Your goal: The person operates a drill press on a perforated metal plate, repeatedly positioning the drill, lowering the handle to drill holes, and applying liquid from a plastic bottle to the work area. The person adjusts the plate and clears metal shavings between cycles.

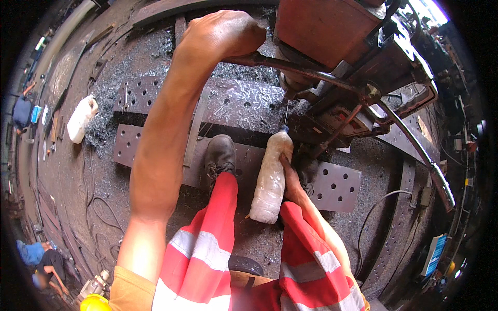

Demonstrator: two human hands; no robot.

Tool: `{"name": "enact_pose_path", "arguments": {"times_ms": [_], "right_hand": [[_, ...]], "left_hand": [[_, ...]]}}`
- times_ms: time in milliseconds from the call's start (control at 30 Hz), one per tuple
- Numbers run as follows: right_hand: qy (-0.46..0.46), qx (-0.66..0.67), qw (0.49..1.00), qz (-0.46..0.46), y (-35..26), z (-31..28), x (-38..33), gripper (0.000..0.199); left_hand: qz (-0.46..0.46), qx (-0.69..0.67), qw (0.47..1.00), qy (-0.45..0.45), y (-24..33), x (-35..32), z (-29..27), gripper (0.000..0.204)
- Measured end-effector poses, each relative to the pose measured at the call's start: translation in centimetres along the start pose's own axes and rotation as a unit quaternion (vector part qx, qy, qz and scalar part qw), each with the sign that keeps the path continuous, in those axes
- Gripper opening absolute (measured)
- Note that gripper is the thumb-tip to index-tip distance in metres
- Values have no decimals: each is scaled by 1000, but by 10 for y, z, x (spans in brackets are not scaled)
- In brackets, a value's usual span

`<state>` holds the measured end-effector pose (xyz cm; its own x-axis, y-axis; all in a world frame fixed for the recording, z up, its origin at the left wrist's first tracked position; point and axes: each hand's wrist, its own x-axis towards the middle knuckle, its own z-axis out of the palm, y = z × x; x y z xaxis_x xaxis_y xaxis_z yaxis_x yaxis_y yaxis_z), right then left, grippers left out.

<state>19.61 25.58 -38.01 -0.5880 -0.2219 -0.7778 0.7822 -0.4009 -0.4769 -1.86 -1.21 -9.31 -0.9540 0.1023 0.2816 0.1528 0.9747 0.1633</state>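
My left hand (224, 34) is closed round the end of a long metal feed handle (316, 76) on a drilling machine (324, 31). My right hand (292, 179) grips a cloudy plastic bottle (271, 176) with a blue cap, held tilted with its top toward the drill. From the cap a thin stream of liquid (287, 110) reaches the area below the drill's spindle (291, 89). Under the machine lies a steel plate (233, 101) with drilled holes, strewn with metal shavings. The fingers on the bottle's far side are hidden.
A second drilled plate (337, 187) lies nearer, with my boot (220, 155) on it. To the left stand a white jug (82, 119) and heaps of shavings. Cables (92, 207) cross the floor. Another person (49, 264) is at the lower left, near a yellow helmet (95, 302).
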Motion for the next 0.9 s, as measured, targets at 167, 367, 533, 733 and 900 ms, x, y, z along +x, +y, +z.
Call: {"name": "enact_pose_path", "arguments": {"times_ms": [167, 367, 533, 733, 900], "right_hand": [[14, -5, 1000, 2, -1, 2, -3, 65], [27, -14, 1000, 1, 1, 4, 0, 65], [18, -14, 1000, 11, 2, 1, 2, 66], [10, -14, 1000, -3, 4, -3, 4, 80], [4, 4, 1000, 3, 4, -4, 5, 64]], "left_hand": [[7, 17, 998, -62, 11, 4, -12, 44], [-17, 30, 998, -45, 22, -2, -29, 45], [-9, 24, 999, -38, 17, -1, -26, 45], [13, 36, 998, -56, 21, 1, -29, 44], [58, 22, 998, -15, 1, 4, -5, 44]]}}
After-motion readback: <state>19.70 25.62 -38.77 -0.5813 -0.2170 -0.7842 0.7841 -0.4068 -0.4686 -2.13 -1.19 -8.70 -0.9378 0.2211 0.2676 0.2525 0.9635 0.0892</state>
